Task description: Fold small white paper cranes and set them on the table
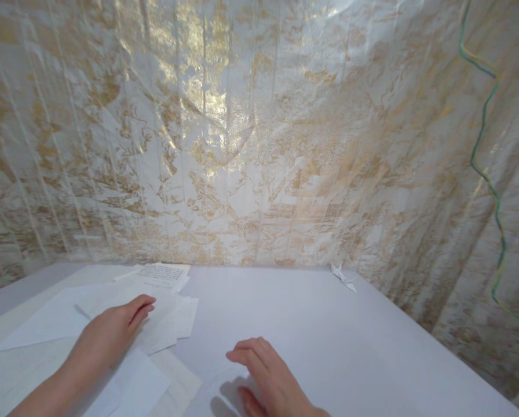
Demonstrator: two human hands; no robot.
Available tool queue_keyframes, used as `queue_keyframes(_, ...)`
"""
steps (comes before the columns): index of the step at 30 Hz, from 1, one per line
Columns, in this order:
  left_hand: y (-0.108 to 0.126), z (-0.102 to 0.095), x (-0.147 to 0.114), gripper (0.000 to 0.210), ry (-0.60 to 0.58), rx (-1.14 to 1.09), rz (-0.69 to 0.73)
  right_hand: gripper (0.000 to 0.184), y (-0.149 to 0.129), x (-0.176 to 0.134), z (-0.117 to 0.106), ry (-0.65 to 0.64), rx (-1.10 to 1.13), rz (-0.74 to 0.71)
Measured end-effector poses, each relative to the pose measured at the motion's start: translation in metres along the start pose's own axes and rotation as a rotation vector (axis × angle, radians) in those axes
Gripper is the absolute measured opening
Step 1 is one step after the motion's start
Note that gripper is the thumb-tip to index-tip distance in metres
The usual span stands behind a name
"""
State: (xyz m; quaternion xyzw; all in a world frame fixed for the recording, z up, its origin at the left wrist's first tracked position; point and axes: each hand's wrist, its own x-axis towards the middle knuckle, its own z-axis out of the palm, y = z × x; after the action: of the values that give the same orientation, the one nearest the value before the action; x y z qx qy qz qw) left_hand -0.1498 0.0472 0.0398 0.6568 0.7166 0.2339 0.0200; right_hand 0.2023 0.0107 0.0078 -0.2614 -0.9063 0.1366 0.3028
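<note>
My left hand (pixel 118 321) is over a spread of loose white sheets of paper (pixel 37 324) on the left of the table. Its fingers are stretched out, the thumb close beneath the index finger, and no sheet shows between them. Whether the fingertips touch the paper I cannot tell. At the bottom centre, my right hand (pixel 272 376) hovers over the white tabletop (pixel 350 359), casting a shadow. Its fingers are slightly bent, with the thumb apart and nothing held. Behind my left hand lies a sheet with lines of writing (pixel 159 275).
A small folded white paper piece (pixel 343 277), shaped like a paper crane, sits at the table's back right corner. A gold-patterned pale curtain (pixel 242 174) hangs right behind the table. Down its right side runs a green and yellow twisted cord (pixel 485 116).
</note>
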Motion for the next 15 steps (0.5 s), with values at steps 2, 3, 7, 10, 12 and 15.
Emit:
queue_keyframes(2, 0.007, 0.006, -0.001, 0.057, -0.069, 0.067, 0.052, 0.066, -0.006, 0.002, -0.006, 0.052, -0.011, -0.044)
queue_keyframes(3, 0.012, 0.010, -0.003, 0.062, -0.102, 0.101, 0.068, 0.064, -0.007, 0.003, -0.007, 0.072, -0.019, -0.062)
queue_keyframes(7, 0.025, 0.026, -0.008, 0.078, -0.143, 0.240, 0.091, 0.055, 0.003, 0.002, 0.011, 0.106, -0.081, -0.105)
queue_keyframes(10, 0.029, 0.031, -0.005, 0.077, -0.134, 0.312, 0.080, 0.057, 0.019, -0.002, 0.031, 0.063, -0.132, -0.123)
queue_keyframes(12, 0.031, 0.032, -0.002, 0.071, -0.142, 0.336, 0.074, 0.058, 0.028, -0.006, 0.043, 0.015, -0.152, -0.092)
queue_keyframes(15, 0.034, 0.031, -0.001, 0.058, -0.139, 0.344, 0.077, 0.052, 0.037, -0.010, 0.061, -0.026, -0.150, -0.048)
